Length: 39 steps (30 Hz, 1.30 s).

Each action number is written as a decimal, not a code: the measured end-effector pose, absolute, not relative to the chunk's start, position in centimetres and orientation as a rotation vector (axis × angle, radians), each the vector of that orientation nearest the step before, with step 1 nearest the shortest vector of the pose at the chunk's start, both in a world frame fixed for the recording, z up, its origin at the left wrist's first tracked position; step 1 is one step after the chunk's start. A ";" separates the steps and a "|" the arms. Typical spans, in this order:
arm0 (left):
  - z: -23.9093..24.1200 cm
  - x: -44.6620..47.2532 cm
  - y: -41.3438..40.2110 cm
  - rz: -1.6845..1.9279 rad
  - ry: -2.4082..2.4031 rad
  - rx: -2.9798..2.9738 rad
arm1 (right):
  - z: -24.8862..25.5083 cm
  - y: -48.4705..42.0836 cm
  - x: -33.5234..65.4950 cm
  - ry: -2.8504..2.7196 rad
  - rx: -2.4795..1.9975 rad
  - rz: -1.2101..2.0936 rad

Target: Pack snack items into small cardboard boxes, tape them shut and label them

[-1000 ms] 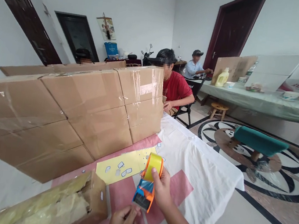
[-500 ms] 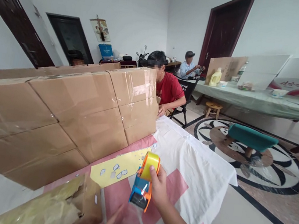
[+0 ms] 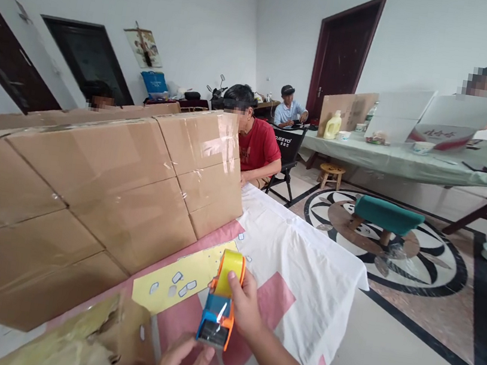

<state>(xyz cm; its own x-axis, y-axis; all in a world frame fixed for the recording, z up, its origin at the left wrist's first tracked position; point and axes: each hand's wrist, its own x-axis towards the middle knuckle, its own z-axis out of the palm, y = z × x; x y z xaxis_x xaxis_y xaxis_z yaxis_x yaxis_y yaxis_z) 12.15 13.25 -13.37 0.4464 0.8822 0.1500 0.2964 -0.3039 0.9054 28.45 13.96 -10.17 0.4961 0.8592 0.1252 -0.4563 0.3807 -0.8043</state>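
My right hand is wrapped around an orange and blue tape dispenser fitted with a yellow roll, its black roller end pointing down toward me. Just below that end is my left hand, thumb and forefinger slightly apart, fingertips close to the dispenser's edge; I cannot tell whether they touch the tape. Beneath them spreads a white and pink cloth on the table, with a yellow paper strip bearing small white outlined shapes. A torn cardboard box with yellowish tape lies at lower left.
A wall of taped cardboard boxes stands across the table's left side. Beyond it sits a person in a red shirt. To the right, a teal-covered stool stands on the patterned floor before a long table. Other people are farther back.
My left hand has risen toward the roller end of the tape dispenser and shows more fully. The view has turned right, so the boxes and dispenser appear farther left.
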 end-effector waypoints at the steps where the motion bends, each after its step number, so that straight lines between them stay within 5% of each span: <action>1: -13.3 12.2 13.1 0.842 1.037 1.788 | -10.2 13.9 28.5 -0.597 -0.793 0.904; 39: -15.6 11.9 13.3 0.932 1.105 1.703 | -9.1 13.7 28.0 -0.434 -0.770 1.043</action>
